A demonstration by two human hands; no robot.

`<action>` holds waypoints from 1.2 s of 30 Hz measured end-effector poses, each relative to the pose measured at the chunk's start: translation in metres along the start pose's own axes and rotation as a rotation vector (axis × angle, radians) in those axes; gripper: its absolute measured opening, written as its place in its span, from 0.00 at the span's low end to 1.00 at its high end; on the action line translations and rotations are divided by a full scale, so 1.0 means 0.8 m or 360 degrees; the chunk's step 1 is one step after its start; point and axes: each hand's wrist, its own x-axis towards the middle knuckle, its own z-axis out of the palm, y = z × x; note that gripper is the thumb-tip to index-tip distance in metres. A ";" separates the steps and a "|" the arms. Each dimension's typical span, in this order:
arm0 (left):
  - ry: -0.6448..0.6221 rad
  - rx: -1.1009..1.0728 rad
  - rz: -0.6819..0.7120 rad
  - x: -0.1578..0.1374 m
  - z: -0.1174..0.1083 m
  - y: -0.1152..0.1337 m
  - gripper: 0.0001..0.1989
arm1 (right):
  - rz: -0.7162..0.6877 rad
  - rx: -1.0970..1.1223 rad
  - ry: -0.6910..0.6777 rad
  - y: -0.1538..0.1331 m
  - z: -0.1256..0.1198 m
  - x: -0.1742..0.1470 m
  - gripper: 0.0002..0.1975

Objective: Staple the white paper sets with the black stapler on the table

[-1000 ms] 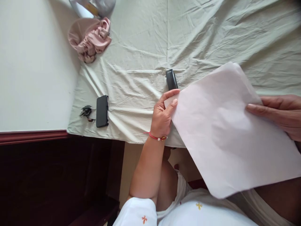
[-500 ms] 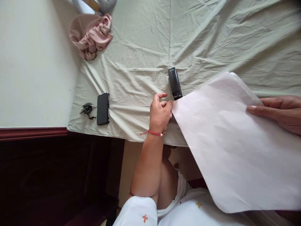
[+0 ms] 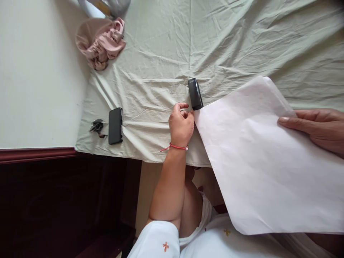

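Observation:
My left hand (image 3: 180,122), with a red thread bracelet at the wrist, is closed in a pinch at the upper left corner of some white paper sheets (image 3: 263,157). Just beyond these fingers a black stapler (image 3: 195,94) rests on the cloth, its near end meeting the paper's corner. Whether the corner is inside its jaws I cannot tell. At the far side of the sheets, my right hand (image 3: 319,127) grips their edge, thumb on top and the other fingers partly hidden. The sheets tilt over the table edge and above my lap.
A pale green wrinkled cloth (image 3: 156,46) covers the table. On the left lie a black phone (image 3: 115,126) and a small dark bunch, maybe keys (image 3: 97,126). Farther back are a crumpled pink cloth (image 3: 102,44) and a shiny plastic bag (image 3: 118,7). A white wall (image 3: 37,71) borders the left.
The sheets and both hands have shifted slightly left and away from me. The paper's corner has come up against the stapler, whose metal near end no longer shows.

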 end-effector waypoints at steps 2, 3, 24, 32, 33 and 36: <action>0.0017 0.0061 0.0028 0.001 0.001 0.002 0.09 | 0.0017 0.0013 0.0006 0.000 0.000 -0.001 0.32; 0.0021 0.0098 0.0043 0.002 0.002 0.003 0.09 | 0.0020 0.0024 0.0011 0.000 -0.001 -0.001 0.31; -0.0124 -0.0126 0.0167 0.007 -0.002 0.014 0.22 | 0.0052 0.0055 0.0052 0.004 -0.002 -0.002 0.31; -0.0196 -0.0069 0.0194 0.009 -0.004 0.007 0.24 | 0.0023 0.0035 0.0052 0.009 -0.007 0.004 0.28; -0.0207 -0.0052 0.0198 0.009 -0.004 0.007 0.25 | 0.0015 0.0040 0.0054 0.009 -0.007 0.003 0.29; -0.0227 0.0032 0.0212 0.008 -0.004 0.007 0.26 | 0.0016 0.0048 0.0026 0.006 -0.004 -0.002 0.29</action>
